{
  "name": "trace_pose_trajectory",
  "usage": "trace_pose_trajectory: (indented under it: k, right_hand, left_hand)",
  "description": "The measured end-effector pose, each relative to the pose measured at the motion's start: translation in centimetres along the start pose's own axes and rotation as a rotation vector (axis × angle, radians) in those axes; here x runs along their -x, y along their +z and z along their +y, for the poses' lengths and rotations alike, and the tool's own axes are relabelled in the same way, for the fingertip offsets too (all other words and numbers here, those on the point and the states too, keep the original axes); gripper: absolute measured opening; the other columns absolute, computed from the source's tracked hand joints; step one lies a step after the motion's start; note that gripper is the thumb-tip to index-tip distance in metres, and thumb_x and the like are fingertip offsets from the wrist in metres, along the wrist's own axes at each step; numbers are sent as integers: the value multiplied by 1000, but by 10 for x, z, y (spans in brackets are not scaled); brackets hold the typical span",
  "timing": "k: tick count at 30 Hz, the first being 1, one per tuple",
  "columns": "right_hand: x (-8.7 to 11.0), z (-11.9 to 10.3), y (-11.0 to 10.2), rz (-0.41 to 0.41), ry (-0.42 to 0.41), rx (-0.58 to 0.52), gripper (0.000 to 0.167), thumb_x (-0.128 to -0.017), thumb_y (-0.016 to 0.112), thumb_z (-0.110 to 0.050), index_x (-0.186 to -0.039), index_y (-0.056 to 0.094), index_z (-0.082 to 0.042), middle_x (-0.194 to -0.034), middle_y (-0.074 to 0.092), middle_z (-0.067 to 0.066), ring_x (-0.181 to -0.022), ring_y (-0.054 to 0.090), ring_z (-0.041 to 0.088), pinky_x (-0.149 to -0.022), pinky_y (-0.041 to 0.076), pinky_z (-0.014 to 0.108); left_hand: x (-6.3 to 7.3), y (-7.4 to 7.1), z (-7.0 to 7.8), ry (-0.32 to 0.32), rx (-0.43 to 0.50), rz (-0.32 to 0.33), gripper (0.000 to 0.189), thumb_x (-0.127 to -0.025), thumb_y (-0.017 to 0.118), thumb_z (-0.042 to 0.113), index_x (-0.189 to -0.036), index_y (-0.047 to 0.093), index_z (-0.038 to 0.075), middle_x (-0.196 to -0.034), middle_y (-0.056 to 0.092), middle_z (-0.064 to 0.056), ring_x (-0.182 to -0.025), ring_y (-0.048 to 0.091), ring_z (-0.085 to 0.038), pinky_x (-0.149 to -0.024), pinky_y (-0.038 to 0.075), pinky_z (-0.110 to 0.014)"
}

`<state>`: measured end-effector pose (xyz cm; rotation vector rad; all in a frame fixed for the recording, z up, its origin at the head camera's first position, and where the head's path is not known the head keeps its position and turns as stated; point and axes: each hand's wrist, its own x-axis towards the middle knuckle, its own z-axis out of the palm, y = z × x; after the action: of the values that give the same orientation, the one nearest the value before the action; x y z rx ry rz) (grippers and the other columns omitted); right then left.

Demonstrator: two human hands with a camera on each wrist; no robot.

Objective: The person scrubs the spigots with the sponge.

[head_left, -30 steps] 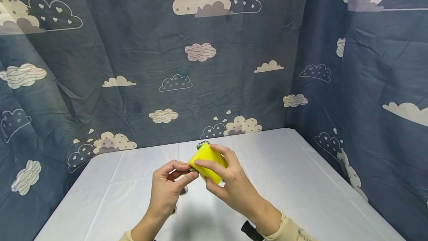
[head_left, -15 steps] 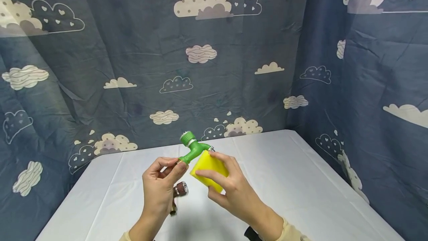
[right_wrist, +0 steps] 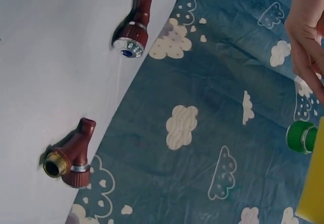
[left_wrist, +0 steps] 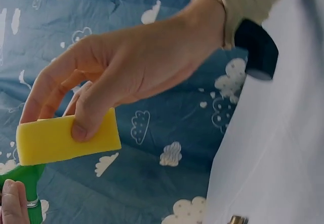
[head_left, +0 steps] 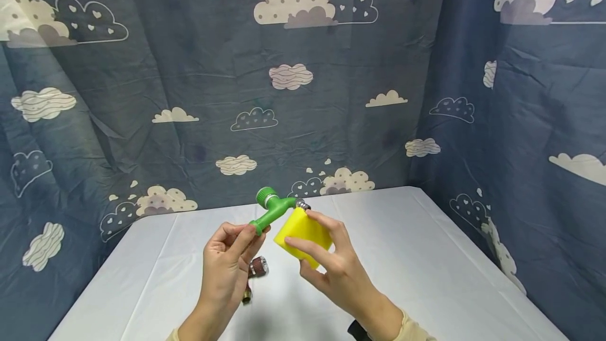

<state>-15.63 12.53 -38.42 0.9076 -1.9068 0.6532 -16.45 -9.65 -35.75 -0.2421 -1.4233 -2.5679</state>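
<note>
My left hand (head_left: 227, 264) pinches a green tap (head_left: 274, 210) by its inlet end, with its round knob up at the left. In my right hand (head_left: 343, 270) a yellow sponge (head_left: 303, 233) is held between thumb and fingers. The sponge's upper corner is at the tap's silver spout end; whether it presses on it is hard to tell. The left wrist view shows the sponge (left_wrist: 68, 138) just above the green tap (left_wrist: 31, 183). In the right wrist view the tap's green knob (right_wrist: 299, 137) shows beside the sponge (right_wrist: 313, 188).
Two dark red taps with brass threads, one upper (right_wrist: 136, 26) and one lower (right_wrist: 76, 155), lie on the white-covered table (head_left: 416, 267). The head view shows a red tap (head_left: 258, 267) partly behind my left hand. A dark cloud-print curtain (head_left: 312, 120) hangs behind and at the sides.
The tap, mostly hidden behind the sponge earlier, has come into view to its left and turned slightly. My left hand moved left; the sponge has shifted from the inlet end to the spout end.
</note>
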Motion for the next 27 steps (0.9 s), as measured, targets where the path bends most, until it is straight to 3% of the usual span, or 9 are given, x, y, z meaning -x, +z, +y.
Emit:
trace_pose_trajectory:
  k: [4, 8, 11, 14, 16, 19, 22, 27]
  right_hand:
    - [-2, 2, -1, 57, -39, 4, 58, -79, 77, -1, -132, 74, -24, -149, 53, 25, -130, 54, 37, -93, 68, 45]
    - [-3, 2, -1, 104, -65, 6, 52, -82, 75, -3, -130, 74, -22, -147, 54, 27, -131, 54, 37, -105, 62, 33]
    - [-4, 2, -1, 139, -84, 5, 42, -89, 71, -7, -129, 75, -21, -145, 54, 29, -130, 56, 37, -113, 56, 26]
    - [-6, 2, 0, 192, -105, -5, 30, -99, 64, -13, -127, 75, -18, -143, 54, 31, -128, 58, 37, -113, 56, 25]
    - [-8, 3, 0, 231, -92, -27, 29, -100, 64, -14, -126, 75, -16, -141, 54, 33, -126, 59, 38, -112, 56, 24]
    - [-10, 3, 0, 271, 10, -106, 35, -91, 72, -5, -125, 75, -12, -143, 53, 30, -127, 60, 35, -113, 54, 22]
    - [-11, 2, -2, 271, 170, -242, 48, -81, 77, 5, -127, 74, -10, -147, 52, 25, -133, 58, 26, -113, 52, 20]
    - [-12, -1, -7, 201, 373, -570, 51, -89, 69, 15, -136, 64, -1, -153, 47, 20, -143, 52, 16, -117, 51, 22]
  left_hand:
    - [2, 1, 0, -64, 59, -24, 15, -102, 72, 1, -90, 69, 10, -100, 77, -3, -104, 82, -26, -97, 64, -32]
    - [3, 2, -1, -101, 111, -66, 19, -107, 64, 2, -90, 68, 12, -105, 79, -2, -107, 81, -23, -99, 62, -29]
    - [5, 4, -2, -119, 138, -91, 19, -108, 63, 5, -91, 66, 11, -108, 78, -4, -108, 81, -23, -100, 61, -27]
    - [7, 5, -3, -139, 156, -112, 19, -110, 61, 10, -92, 63, 11, -110, 76, -4, -111, 80, -22, -101, 60, -25]
    - [8, 5, -4, -148, 173, -133, 18, -111, 59, 12, -94, 63, 11, -112, 75, -5, -111, 80, -21, -101, 60, -22]
    - [10, 4, -6, -149, 191, -182, 18, -113, 56, 14, -96, 62, 11, -111, 76, -4, -108, 80, -18, -99, 60, -19]
    - [11, 3, -8, -141, 197, -250, 20, -114, 52, 12, -98, 64, 12, -108, 79, -3, -105, 81, -14, -96, 60, -16]
    - [10, 1, -11, -128, 162, -311, 21, -114, 51, 8, -102, 68, 14, -109, 79, 0, -106, 80, -14, -96, 61, -17]
